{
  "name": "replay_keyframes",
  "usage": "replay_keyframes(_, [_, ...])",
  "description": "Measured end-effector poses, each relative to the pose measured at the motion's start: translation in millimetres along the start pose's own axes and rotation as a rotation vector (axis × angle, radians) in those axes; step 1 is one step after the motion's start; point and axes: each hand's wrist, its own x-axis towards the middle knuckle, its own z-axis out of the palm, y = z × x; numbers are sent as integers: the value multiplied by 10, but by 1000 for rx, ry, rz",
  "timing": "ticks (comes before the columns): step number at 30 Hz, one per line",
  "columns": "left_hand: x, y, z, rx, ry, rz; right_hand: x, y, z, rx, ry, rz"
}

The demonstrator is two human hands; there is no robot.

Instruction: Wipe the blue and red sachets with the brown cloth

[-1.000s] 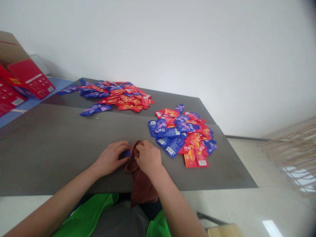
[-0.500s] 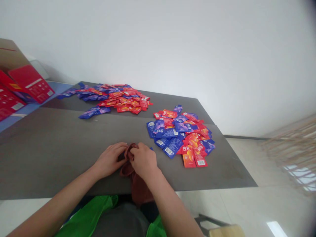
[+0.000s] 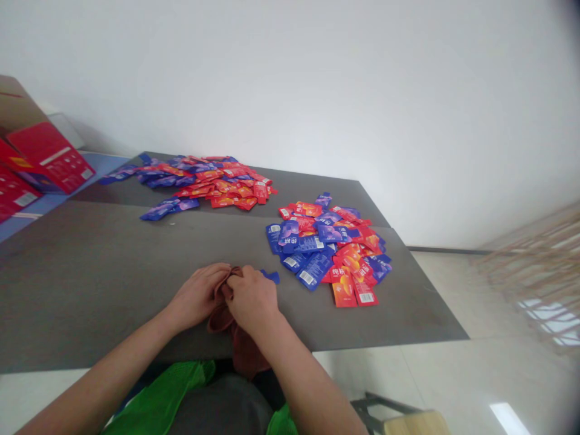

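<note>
Near the front edge of the grey table, both my hands are closed on a bunched reddish-brown cloth. My left hand grips its folds from the left. From the right, my right hand pinches the cloth at the top, its fingertips partly hidden in the folds. The lower end hangs over the table edge towards my lap. A blue packet pokes out behind my right hand, mostly hidden by it. Just beyond lies a pile of red and blue packets.
Another heap of red and blue packets lies at the back, with a few blue packets before it. Red cartons stand at the far left on a blue surface. A white wall is behind; a stool stands lower right.
Both hands and the cloth have shifted slightly left, and more of the blue packet behind my right hand shows. The whole view has also moved a little; the packet piles look unchanged.
</note>
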Motion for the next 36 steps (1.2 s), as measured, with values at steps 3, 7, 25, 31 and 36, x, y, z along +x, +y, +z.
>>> replay_keyframes(3, [4, 8, -15, 19, -45, 24, 24, 349, 10, -55, 11, 245])
replay_keyframes(7, [19, 10, -25, 29, -46, 17, -22, 556, -172, -111, 62, 356])
replay_keyframes(25, [26, 10, -19, 26, -42, 18, -40, 271, -216, -107, 58, 138])
replay_keyframes(31, [4, -13, 20, 20, 7, -19, -34, -77, 2, -31, -13, 3])
replay_keyframes(36, [26, 36, -31, 41, -59, 0, -26, 507, -86, -66, -12, 299])
